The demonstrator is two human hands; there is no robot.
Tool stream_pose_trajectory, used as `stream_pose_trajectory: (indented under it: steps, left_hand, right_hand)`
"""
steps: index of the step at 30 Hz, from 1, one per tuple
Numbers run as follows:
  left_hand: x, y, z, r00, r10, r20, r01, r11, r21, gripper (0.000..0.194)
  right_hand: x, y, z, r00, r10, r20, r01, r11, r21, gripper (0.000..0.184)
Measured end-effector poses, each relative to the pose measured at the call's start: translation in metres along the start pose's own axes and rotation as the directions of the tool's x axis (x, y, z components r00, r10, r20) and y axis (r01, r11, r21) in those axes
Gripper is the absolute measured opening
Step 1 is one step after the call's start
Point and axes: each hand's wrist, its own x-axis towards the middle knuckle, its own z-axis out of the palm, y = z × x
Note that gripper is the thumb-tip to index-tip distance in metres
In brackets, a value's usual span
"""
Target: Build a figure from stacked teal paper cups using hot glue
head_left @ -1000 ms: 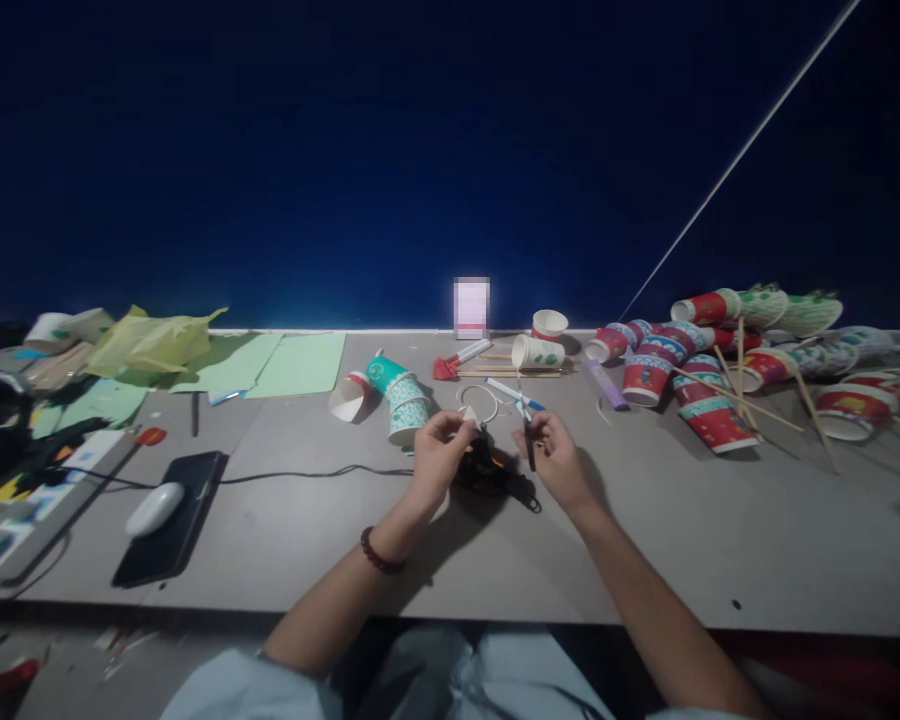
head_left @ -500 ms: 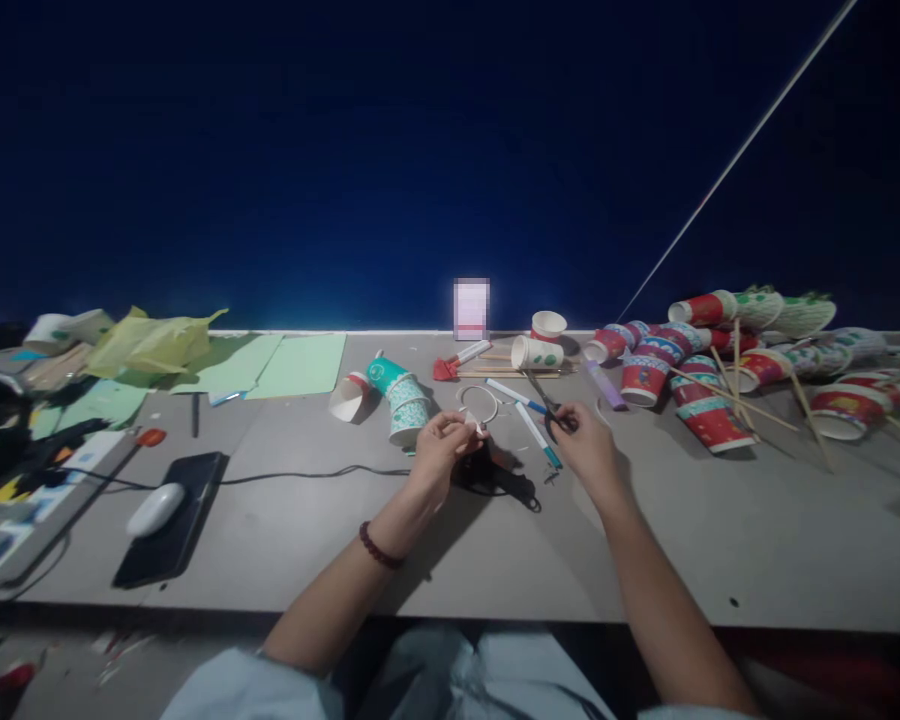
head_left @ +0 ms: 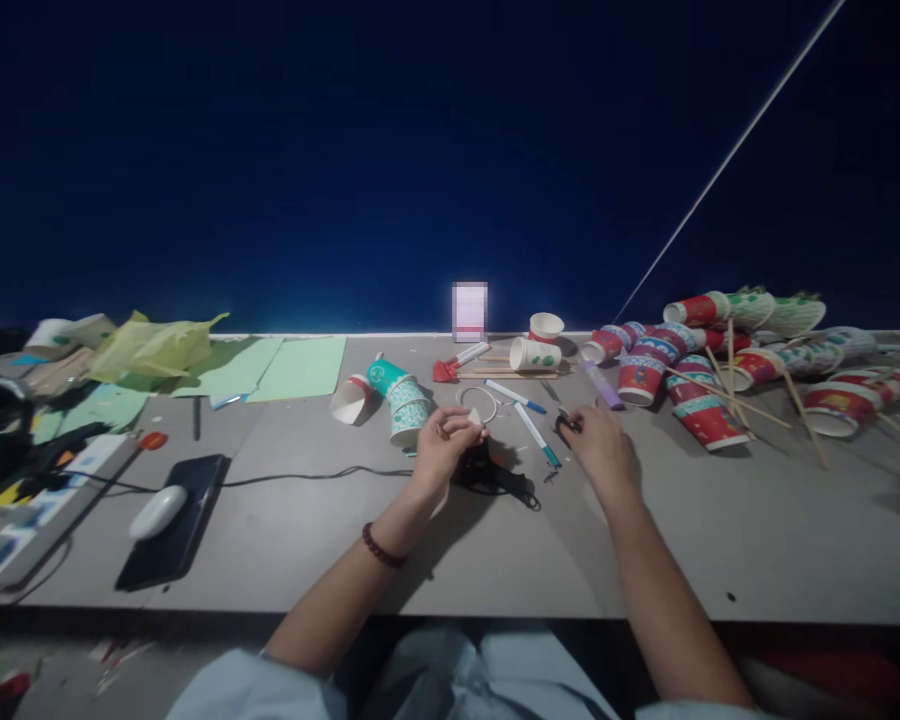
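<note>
A small white piece of paper (head_left: 478,417) is pinched between the fingertips of my left hand (head_left: 444,445). My right hand (head_left: 604,450) is closed on a pair of scissors (head_left: 568,425); the dark handle shows at the fingers, and the blades are hard to make out. Below and beside the left hand lies a black glue gun (head_left: 506,482), partly covered by the fingers. A white paper ring (head_left: 478,403) rests just beyond that hand. Between my hands lie a blue-capped marker (head_left: 515,396) and a teal-capped marker (head_left: 538,436).
Decorated paper cup chains (head_left: 649,365) and wooden sticks fill the right side. Teal cups (head_left: 407,410) stand joined left of centre. Farther left are a phone (head_left: 184,535) with a white mouse (head_left: 158,513) on it, a power strip (head_left: 64,510) and green paper (head_left: 300,368). A black cable crosses the table.
My right hand has shifted slightly right and turned with the scissors, so the blades now barely show. The left hand keeps nearly the same place, with more of the white paper piece visible.
</note>
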Motion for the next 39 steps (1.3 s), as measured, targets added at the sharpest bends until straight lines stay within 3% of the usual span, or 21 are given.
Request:
stream_pose_trajectory:
  steps: [6, 11, 17, 20, 25, 30, 32, 35, 37, 39]
  left_hand:
    - [0.004, -0.006, -0.001, 0.991, 0.114, 0.076, -0.124, 0.982, 0.141, 0.039]
    - [0.003, -0.009, 0.002, 0.987, 0.094, 0.132, -0.125, 0.961, 0.248, 0.04]
    - [0.007, -0.002, 0.012, 0.97, 0.085, 0.227, -0.17, 0.906, 0.388, 0.037]
    - [0.014, 0.0, 0.022, 0.943, 0.121, 0.31, -0.285, 0.773, 0.567, 0.037]
    - [0.025, -0.01, 0.04, 0.921, 0.022, 0.389, -0.354, 0.464, 0.812, 0.041]
    - [0.029, -0.021, 0.052, 0.934, 0.037, 0.355, -0.351, 0.263, 0.899, 0.037]
    - [0.032, -0.025, 0.055, 0.931, 0.059, 0.361, -0.365, 0.23, 0.902, 0.035]
    - [0.036, -0.027, 0.059, 0.925, 0.078, 0.371, -0.379, 0.174, 0.909, 0.036]
    - [0.036, -0.022, 0.061, 0.922, 0.086, 0.377, -0.386, 0.146, 0.911, 0.038]
    - [0.029, -0.011, 0.061, 0.911, 0.093, 0.402, -0.411, 0.136, 0.901, 0.041]
  right_hand:
    - [0.006, 0.009, 0.009, 0.993, 0.056, 0.101, -0.06, 0.997, 0.041, 0.014]
    - [0.011, 0.014, 0.006, 0.983, -0.036, 0.177, 0.017, 0.994, 0.107, 0.014]
    - [-0.008, -0.023, -0.015, 0.986, -0.113, 0.122, 0.118, 0.992, -0.033, 0.021]
    - [-0.016, -0.044, -0.02, 0.968, -0.121, 0.218, 0.149, 0.982, -0.116, 0.022]
    - [-0.015, -0.05, -0.022, 0.947, -0.039, 0.318, 0.099, 0.979, -0.176, 0.018]
    - [-0.007, -0.03, -0.024, 0.969, 0.033, 0.244, -0.059, 0.993, 0.101, 0.018]
    - [-0.005, -0.023, -0.024, 0.981, 0.051, 0.189, -0.113, 0.936, 0.333, 0.018]
    - [-0.005, -0.02, -0.024, 0.969, 0.061, 0.24, -0.216, 0.686, 0.695, 0.023]
    - [-0.007, -0.022, -0.026, 0.955, 0.054, 0.292, -0.279, 0.502, 0.818, 0.026]
    - [-0.013, -0.024, -0.031, 0.952, 0.035, 0.305, -0.294, 0.381, 0.877, 0.028]
